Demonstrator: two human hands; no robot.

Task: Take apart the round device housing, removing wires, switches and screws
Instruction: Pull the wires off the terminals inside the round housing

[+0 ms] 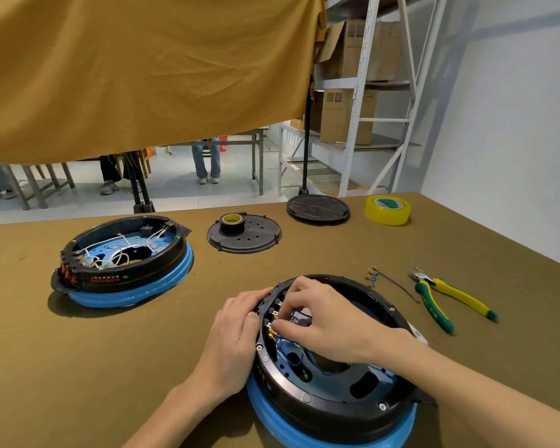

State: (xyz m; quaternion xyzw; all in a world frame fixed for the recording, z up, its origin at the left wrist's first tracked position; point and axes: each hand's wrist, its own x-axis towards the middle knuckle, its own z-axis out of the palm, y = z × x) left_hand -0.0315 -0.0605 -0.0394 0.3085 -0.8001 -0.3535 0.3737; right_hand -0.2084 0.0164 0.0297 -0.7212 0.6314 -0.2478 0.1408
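Two housings on the table (78, 367); one head view only.

Near housing (333, 405): black ring on a blue base, directly below the camera, cover already off, interior exposed. Left hand (233, 337) pressed against the outer wall at the switch block, fingers curled over the rim, steadying. Right hand (317, 321) reaching inside, fingertips (277, 324) pinched narrow on the brass terminals (272, 334) behind the switches; exact connector gripped cannot be told. Blue wire (293, 360) still looped inside. Rim screws (382, 406) still seated at several points.

Removed so far, judged from layout: one purple wire lead (390, 282) with brass lugs, lying right of the housing beside the green-and-yellow pliers (450, 302); two black round covers (243, 234) (317, 208) set farther back, the nearer carrying a small tape roll (232, 218). Larger yellow tape roll (387, 209) at far right.

Far housing (123, 257), left: open, white wires (117, 253) and red switches (67, 274) still fitted. Apparently not yet started beyond cover removal.

Estimated progress: early to middle. Remaining on near unit: further wires, the switch block, the screws. Second unit: nearly everything.
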